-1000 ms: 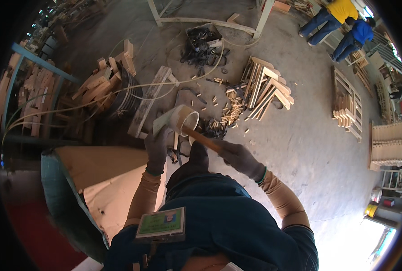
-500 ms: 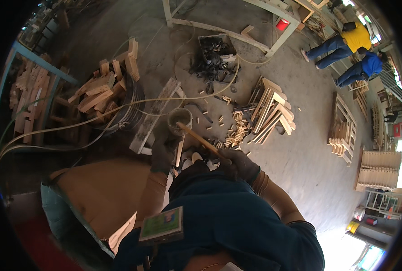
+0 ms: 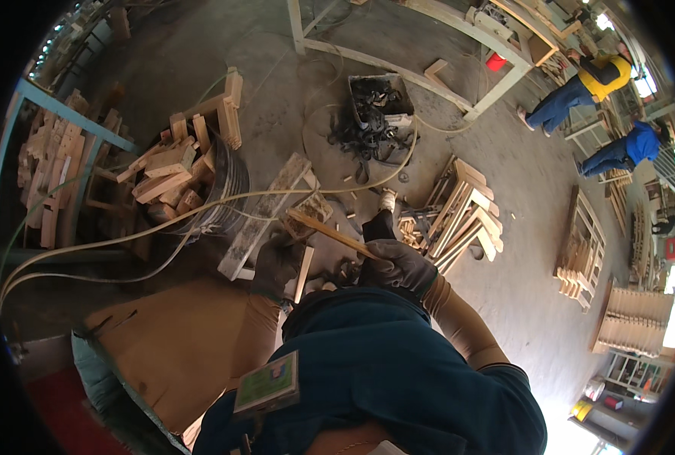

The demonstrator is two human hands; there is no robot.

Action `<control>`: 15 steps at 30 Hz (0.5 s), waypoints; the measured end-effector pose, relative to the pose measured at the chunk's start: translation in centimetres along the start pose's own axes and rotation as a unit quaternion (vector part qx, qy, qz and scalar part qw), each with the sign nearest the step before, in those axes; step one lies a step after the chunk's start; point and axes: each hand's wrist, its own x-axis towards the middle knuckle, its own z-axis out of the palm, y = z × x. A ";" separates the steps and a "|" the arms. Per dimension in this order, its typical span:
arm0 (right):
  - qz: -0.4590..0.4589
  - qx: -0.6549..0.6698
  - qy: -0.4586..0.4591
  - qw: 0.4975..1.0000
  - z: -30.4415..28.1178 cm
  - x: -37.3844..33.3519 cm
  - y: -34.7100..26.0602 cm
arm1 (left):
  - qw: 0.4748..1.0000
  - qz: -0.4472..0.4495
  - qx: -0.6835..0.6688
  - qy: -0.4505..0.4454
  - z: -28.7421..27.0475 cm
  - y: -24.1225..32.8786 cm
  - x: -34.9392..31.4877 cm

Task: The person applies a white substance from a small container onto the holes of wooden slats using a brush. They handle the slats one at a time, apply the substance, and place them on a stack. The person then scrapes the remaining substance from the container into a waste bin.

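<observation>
My left hand (image 3: 275,264), in a dark glove, is closed at the lower side of a small glue-stained pot (image 3: 316,206); its fingers are partly hidden. The pot is tilted. In my right hand (image 3: 404,267), also gloved, a flat wooden stick (image 3: 334,233) is gripped near its lower end. The stick's other end lies across the pot's mouth. Beside my left hand stands a narrow pale wood strip (image 3: 304,273); I cannot tell whether that hand touches it.
A whitish wooden bench (image 3: 265,216) stands just beyond my left hand. A hose (image 3: 223,199) crosses over it. A tub of wood blocks (image 3: 227,182), a box of black scraps (image 3: 383,98) and stacked wooden pieces (image 3: 466,216) surround me. Two people (image 3: 572,95) are at far right.
The pot has tipped from upright, and the stick's end has come up out of it to its mouth. A foot now shows ahead by the dowels. The two people have shifted posture.
</observation>
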 end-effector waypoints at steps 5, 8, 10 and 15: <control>-0.008 0.099 0.048 0.994 -6.8 2.2 -10.4 | 0.998 -0.023 -0.013 -0.054 6.2 -0.2 9.1; -0.100 0.166 0.088 0.977 -12.3 2.5 -19.1 | 0.989 0.096 0.073 0.081 8.4 0.9 15.3; -0.156 0.171 0.160 0.960 -16.3 1.2 -24.2 | 0.955 0.208 0.103 0.185 10.6 2.5 19.0; -0.180 0.053 0.342 0.921 -24.7 -4.0 -34.1 | 0.900 0.309 0.238 0.193 17.6 9.5 21.9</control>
